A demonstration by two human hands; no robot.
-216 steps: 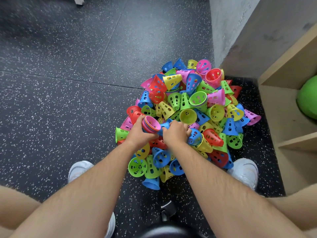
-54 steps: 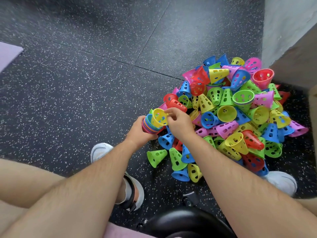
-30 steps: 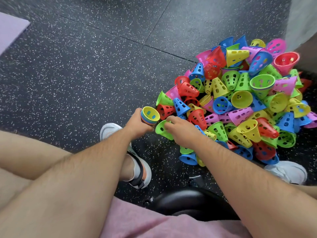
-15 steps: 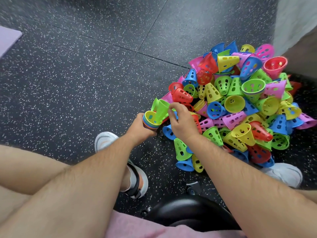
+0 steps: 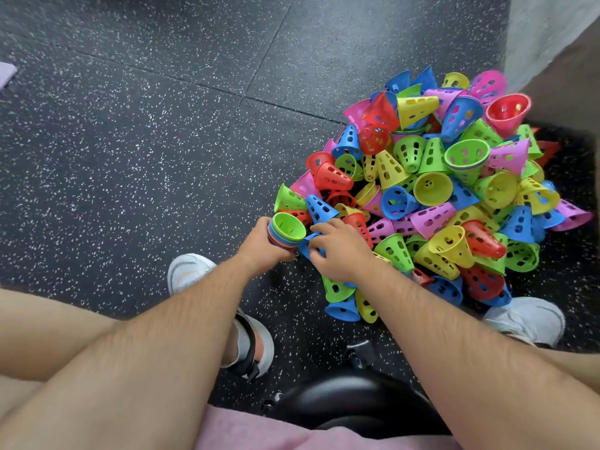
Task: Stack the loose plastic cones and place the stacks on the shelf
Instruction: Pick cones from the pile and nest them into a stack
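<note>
A big pile of loose perforated plastic cones (image 5: 435, 196) in red, blue, green, yellow and pink lies on the dark speckled floor at the right. My left hand (image 5: 258, 245) grips a nested stack of cones (image 5: 285, 232) with a green one on top, mouth facing up, at the pile's left edge. My right hand (image 5: 341, 248) is right beside it, fingers curled on a blue cone (image 5: 308, 246) lying at the foot of the pile. The shelf is out of view.
A grey wall corner (image 5: 552, 34) stands at the top right behind the pile. My two white shoes (image 5: 191, 271) (image 5: 529, 319) rest on the floor, and a black stool seat (image 5: 350, 404) is under me. A purple mat edge (image 5: 6, 74) shows at far left.
The green cone that my right hand was lowering half a second ago now sits seated on the stack. My right hand has dropped to a blue cone just below the stack.
</note>
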